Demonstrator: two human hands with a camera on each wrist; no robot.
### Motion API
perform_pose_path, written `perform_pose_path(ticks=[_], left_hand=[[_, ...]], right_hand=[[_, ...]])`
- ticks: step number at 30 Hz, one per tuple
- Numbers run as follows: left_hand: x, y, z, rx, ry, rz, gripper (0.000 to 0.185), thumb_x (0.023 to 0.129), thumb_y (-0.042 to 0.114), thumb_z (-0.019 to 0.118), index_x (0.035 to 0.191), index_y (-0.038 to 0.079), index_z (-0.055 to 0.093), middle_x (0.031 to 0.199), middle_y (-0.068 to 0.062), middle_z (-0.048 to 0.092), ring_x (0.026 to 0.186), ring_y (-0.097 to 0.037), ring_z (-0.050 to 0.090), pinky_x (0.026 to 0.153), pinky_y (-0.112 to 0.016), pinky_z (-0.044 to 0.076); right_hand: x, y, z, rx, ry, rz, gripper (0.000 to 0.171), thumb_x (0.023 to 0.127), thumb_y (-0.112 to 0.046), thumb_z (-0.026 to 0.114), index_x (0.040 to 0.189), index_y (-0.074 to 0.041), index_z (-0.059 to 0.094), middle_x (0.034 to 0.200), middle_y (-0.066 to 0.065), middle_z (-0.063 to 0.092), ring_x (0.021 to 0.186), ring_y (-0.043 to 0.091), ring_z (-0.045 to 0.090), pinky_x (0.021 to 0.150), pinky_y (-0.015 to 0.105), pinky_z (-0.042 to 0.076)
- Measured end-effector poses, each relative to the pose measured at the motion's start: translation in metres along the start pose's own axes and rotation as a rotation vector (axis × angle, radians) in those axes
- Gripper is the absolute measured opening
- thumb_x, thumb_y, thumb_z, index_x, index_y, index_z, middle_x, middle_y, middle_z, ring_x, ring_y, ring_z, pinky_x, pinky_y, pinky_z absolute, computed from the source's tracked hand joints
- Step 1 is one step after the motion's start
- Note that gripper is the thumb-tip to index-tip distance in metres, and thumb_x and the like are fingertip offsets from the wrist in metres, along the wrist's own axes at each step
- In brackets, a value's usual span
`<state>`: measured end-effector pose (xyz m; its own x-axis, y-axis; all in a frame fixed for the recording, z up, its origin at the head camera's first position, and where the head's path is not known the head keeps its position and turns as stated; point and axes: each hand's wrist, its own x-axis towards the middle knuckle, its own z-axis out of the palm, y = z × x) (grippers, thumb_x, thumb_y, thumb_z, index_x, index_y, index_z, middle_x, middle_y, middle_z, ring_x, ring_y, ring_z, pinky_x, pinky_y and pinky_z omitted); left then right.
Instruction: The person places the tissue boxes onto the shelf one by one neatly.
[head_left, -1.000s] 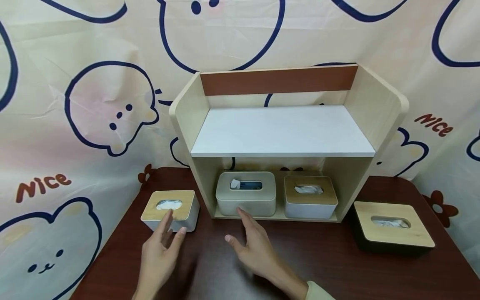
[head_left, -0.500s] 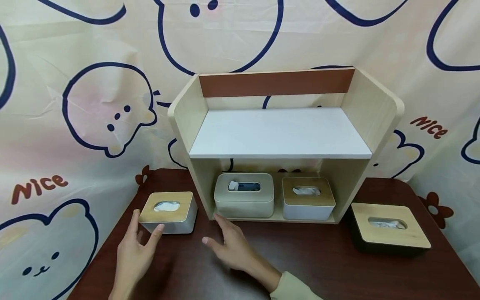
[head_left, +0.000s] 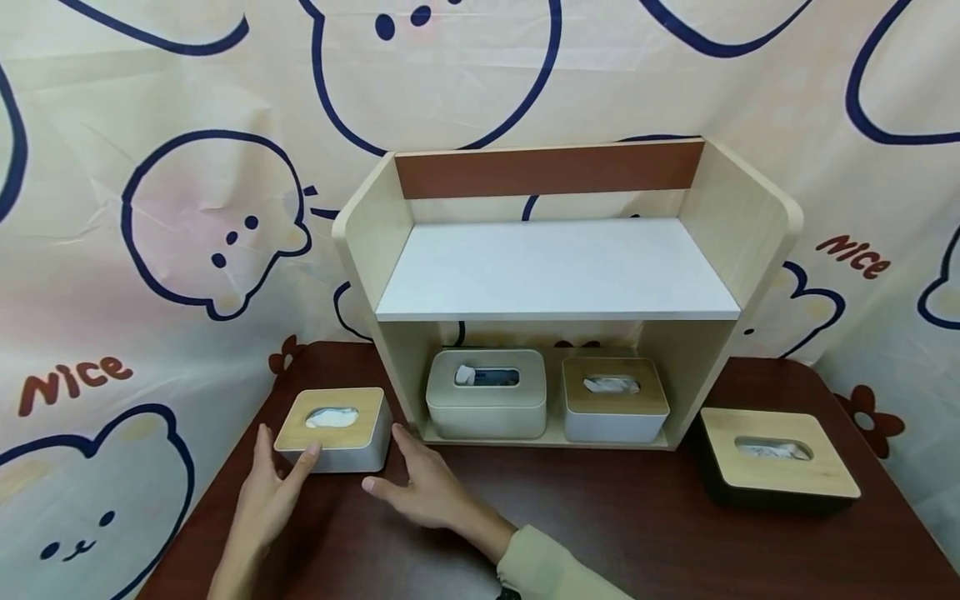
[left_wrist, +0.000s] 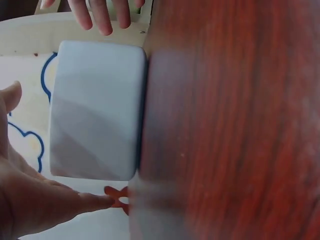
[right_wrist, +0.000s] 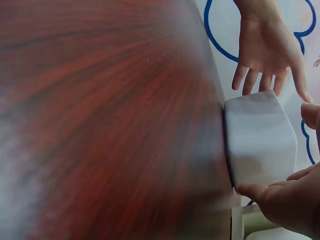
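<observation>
I see the small white tissue box [head_left: 333,429] with a wooden lid standing on the dark red table [head_left: 600,517], just left of the wooden shelf unit [head_left: 558,275]. My left hand [head_left: 272,492] sits at the box's near left corner, fingers straight and spread; its thumb tip touches the front edge of the lid. In the left wrist view, the box's pale side [left_wrist: 95,110] fills the space between thumb and fingers, and those fingers lie flat. My right hand [head_left: 423,487] is at the box's right side, fingers extended and relaxed. One fingertip reaches the right wall of the box; whether it presses, I cannot tell. In the right wrist view, the box [right_wrist: 257,137] lies between both hands. Neither hand curls round it.

Inside the shelf unit's lower bay stand a cream tissue box [head_left: 486,393] and, just beside it, a white box with a wooden lid [head_left: 615,400]. A black box with a wooden lid [head_left: 776,460] rests on the table right of the shelf unit, well apart from both hands.
</observation>
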<state>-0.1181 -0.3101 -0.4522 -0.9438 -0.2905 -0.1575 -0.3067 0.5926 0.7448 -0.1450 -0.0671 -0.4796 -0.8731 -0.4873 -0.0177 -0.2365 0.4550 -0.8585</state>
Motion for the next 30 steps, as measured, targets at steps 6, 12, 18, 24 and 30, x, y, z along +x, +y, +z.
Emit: perform_pose_path(ticks=[6,12,18,24,30], left_hand=[[0.003,-0.005,0.003,-0.038,-0.071,-0.047,0.116,0.105,0.067,0.050,0.165,0.006,-0.029,0.176,-0.027,-0.013,0.164,-0.053,0.003,0.129,-0.073,0.013],[0.001,-0.002,0.007,-0.077,-0.058,-0.041,0.109,0.106,0.066,0.050,0.171,0.003,-0.012,0.175,-0.036,0.010,0.162,-0.053,0.018,0.129,-0.071,0.021],[-0.010,0.002,0.010,-0.103,-0.012,-0.039,0.103,0.106,0.066,0.052,0.173,0.003,0.005,0.173,-0.035,0.022,0.160,-0.053,0.026,0.128,-0.069,0.027],[-0.028,0.002,0.007,-0.184,0.066,-0.043,0.096,0.106,0.062,0.056,0.173,0.007,0.014,0.173,-0.031,0.028,0.159,-0.051,0.032,0.124,-0.070,0.032],[-0.048,0.005,0.004,-0.216,0.128,-0.052,0.088,0.108,0.050,0.062,0.171,0.006,0.019,0.172,-0.029,0.028,0.154,-0.052,0.039,0.118,-0.058,0.039]], right_hand=[[0.007,0.003,0.009,-0.063,-0.044,0.012,0.094,0.102,-0.056,0.067,0.172,-0.009,0.024,0.179,0.009,0.024,0.165,0.028,0.028,0.132,0.046,0.033],[0.009,0.003,0.011,-0.081,-0.077,0.003,0.095,0.103,-0.059,0.064,0.171,-0.008,0.024,0.180,0.009,0.022,0.165,0.030,0.028,0.132,0.046,0.033],[0.005,0.001,0.010,-0.068,-0.059,0.002,0.095,0.102,-0.055,0.068,0.171,-0.006,0.024,0.179,0.012,0.023,0.164,0.032,0.030,0.131,0.046,0.035],[-0.005,-0.004,0.010,-0.074,-0.003,-0.089,0.095,0.101,-0.052,0.072,0.169,-0.002,0.029,0.174,0.020,0.032,0.160,0.034,0.038,0.128,0.042,0.039],[-0.012,-0.004,0.009,-0.056,0.050,-0.194,0.091,0.101,-0.044,0.075,0.166,0.002,0.032,0.170,0.023,0.038,0.157,0.028,0.042,0.124,0.035,0.045]])
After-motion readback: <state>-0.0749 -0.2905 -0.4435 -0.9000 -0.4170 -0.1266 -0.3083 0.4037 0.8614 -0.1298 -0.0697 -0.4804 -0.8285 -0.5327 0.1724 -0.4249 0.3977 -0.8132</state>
